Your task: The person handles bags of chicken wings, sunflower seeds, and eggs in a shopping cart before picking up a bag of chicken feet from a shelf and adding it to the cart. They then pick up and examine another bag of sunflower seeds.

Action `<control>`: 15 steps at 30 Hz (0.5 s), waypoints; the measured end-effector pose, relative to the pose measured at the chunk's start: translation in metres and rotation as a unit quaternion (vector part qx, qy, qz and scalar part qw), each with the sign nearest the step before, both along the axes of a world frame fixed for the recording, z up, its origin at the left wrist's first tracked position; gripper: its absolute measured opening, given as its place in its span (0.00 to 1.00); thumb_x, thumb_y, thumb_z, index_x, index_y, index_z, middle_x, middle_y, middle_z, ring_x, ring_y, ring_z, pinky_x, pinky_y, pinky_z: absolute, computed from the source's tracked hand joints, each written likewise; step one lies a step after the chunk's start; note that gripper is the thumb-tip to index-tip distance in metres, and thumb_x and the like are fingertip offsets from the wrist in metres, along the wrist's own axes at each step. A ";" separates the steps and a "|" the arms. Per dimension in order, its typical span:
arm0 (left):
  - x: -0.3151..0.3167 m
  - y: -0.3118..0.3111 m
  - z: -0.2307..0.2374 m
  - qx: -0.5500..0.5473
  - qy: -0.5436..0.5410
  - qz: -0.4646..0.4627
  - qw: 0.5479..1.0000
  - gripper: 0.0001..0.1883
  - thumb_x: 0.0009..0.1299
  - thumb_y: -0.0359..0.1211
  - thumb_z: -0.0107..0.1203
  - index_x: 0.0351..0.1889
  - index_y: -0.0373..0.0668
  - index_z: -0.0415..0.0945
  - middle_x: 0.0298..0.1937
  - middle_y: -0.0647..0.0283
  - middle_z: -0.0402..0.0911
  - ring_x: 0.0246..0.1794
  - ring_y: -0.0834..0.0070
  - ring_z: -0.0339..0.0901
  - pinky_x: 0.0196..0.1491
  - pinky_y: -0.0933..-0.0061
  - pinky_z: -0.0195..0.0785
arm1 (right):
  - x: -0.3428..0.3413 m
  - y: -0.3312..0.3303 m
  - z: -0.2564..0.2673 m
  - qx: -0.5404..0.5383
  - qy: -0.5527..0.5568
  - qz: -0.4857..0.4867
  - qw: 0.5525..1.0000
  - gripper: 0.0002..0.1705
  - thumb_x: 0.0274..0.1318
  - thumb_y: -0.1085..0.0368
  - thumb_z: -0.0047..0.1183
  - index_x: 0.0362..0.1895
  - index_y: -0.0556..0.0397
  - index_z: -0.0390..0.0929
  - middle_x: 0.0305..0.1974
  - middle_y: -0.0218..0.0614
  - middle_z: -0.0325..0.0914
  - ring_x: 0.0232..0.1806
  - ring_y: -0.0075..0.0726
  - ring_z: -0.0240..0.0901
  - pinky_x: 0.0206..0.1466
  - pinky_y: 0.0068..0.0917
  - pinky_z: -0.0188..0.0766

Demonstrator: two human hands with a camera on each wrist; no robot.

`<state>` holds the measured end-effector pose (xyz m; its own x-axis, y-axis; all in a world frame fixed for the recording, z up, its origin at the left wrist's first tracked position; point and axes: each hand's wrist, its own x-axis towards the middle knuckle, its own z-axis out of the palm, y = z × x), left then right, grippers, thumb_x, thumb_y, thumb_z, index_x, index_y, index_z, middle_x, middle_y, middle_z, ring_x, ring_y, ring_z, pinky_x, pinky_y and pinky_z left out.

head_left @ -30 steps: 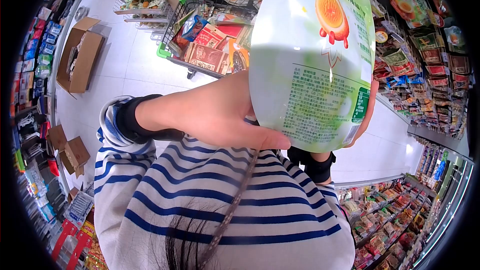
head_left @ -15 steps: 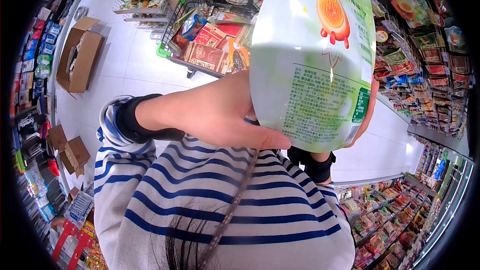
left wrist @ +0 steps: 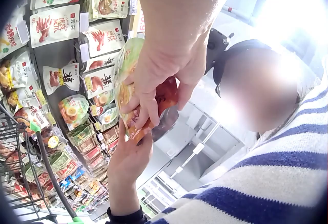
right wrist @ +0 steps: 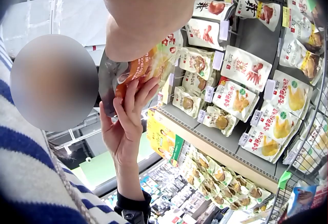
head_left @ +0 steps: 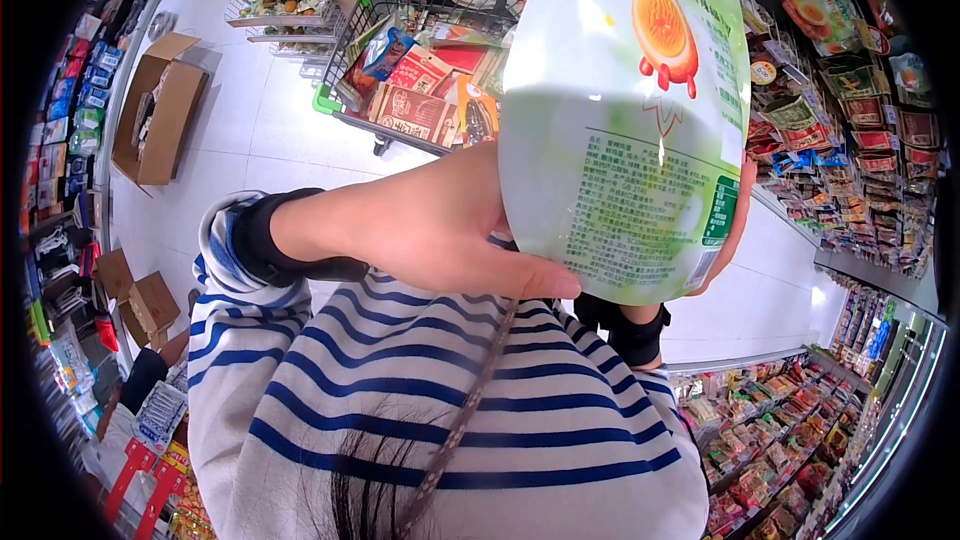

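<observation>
An egg-shaped green and white packet (head_left: 640,110) is held up before the chest, its printed back towards the head view. My left hand (head_left: 495,240) grips its left side, thumb along the lower edge. At the lower right edge my right hand (head_left: 733,235) holds it, mostly hidden behind. From the left wrist view, the left hand (left wrist: 166,75) has its fingers bent over the packet's orange-printed face, with the right hand (left wrist: 130,157) below. In the right wrist view the left hand's fingers (right wrist: 134,101) lie across that face; the right hand's fingers are hidden.
A black wire cart (head_left: 345,105) with green corners, holding several packets (head_left: 415,115), stands ahead. Hanging snack packets (head_left: 870,140) line the right side. Cardboard boxes (head_left: 165,125) lie on the left floor. Another person's dark sleeve (head_left: 145,380) shows at the lower left.
Both hands and the packet have stayed practically still. At the lower left, another person's arm and dark sleeve have come into view beside the boxes.
</observation>
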<state>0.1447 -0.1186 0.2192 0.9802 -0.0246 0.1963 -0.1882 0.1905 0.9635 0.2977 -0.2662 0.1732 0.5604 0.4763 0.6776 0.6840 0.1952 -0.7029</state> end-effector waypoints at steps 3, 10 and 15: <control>-0.001 0.000 0.002 0.003 0.009 0.008 1.000 0.19 0.56 0.27 0.54 0.45 0.31 0.64 0.41 0.56 0.72 0.40 0.74 0.70 0.42 0.76 0.66 | -0.003 0.003 0.004 -0.013 -0.013 -0.021 1.000 0.23 0.55 0.67 0.36 0.54 0.60 0.51 0.54 0.58 0.54 0.54 0.50 0.55 0.53 0.39 0.62; -0.001 0.000 0.003 0.004 0.016 0.012 1.000 0.19 0.55 0.27 0.54 0.45 0.31 0.65 0.40 0.56 0.72 0.38 0.74 0.70 0.42 0.75 0.67 | -0.003 0.002 0.003 0.039 0.036 0.003 0.999 0.25 0.52 0.68 0.41 0.54 0.62 0.53 0.53 0.59 0.55 0.53 0.51 0.56 0.53 0.39 0.61; -0.001 -0.001 0.002 0.000 0.013 0.013 1.000 0.19 0.55 0.27 0.54 0.45 0.31 0.65 0.40 0.55 0.72 0.38 0.74 0.71 0.42 0.75 0.67 | -0.003 0.001 0.003 0.008 0.019 -0.018 1.000 0.24 0.52 0.67 0.41 0.53 0.62 0.53 0.54 0.58 0.56 0.53 0.50 0.57 0.52 0.37 0.61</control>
<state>0.1439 -0.1194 0.2209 0.9853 0.0013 0.1706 -0.1679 0.1864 0.9680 0.2944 -0.2648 0.1763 0.6024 0.4453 0.6624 0.6636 0.1817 -0.7256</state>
